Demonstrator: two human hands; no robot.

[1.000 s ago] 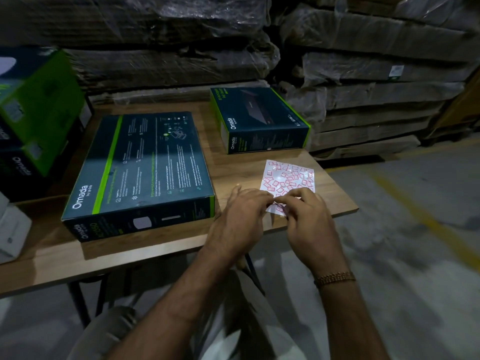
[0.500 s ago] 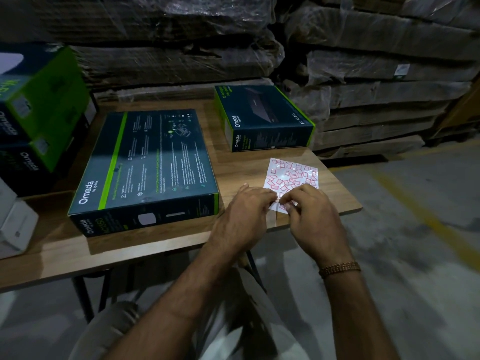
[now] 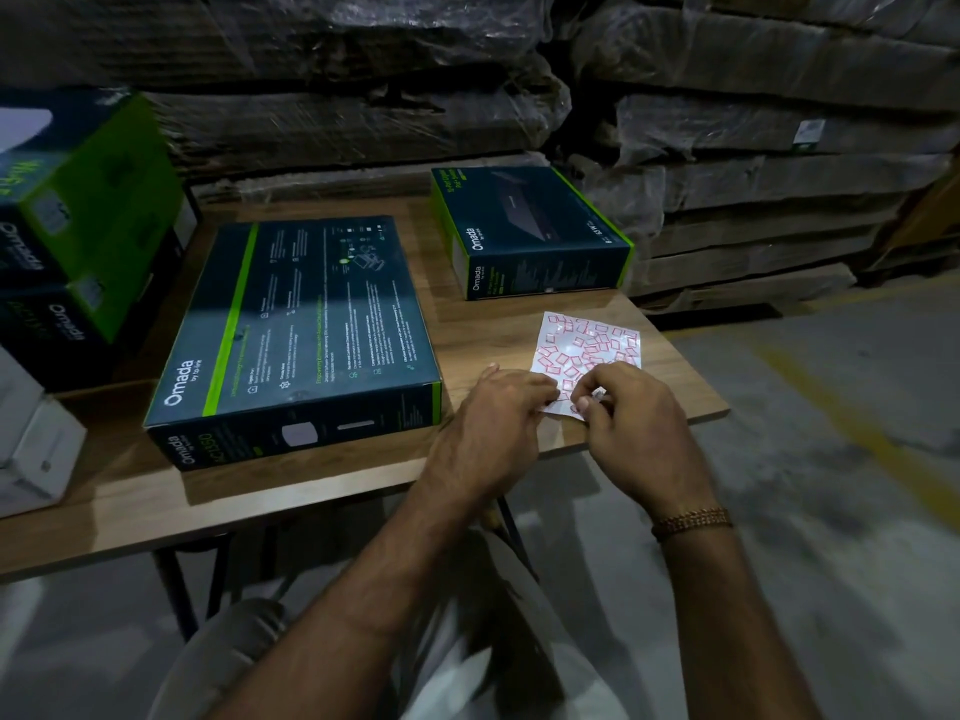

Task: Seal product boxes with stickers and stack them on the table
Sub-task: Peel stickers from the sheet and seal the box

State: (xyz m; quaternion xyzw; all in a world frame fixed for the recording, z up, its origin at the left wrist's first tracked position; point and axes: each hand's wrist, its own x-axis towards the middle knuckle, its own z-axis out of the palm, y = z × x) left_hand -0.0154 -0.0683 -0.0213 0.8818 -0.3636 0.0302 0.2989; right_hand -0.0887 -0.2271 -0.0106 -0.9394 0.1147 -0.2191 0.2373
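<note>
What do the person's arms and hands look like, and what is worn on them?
Both forearms are bare, with no sleeves or gloves in view. The right hand has a gold-coloured beaded bracelet at the wrist. The left hand wears nothing visible.

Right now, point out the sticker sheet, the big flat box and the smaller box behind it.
sticker sheet (image 3: 589, 345), head view, middle of sheet.
big flat box (image 3: 306, 319), head view, top face.
smaller box (image 3: 524, 215), head view, top face.
</note>
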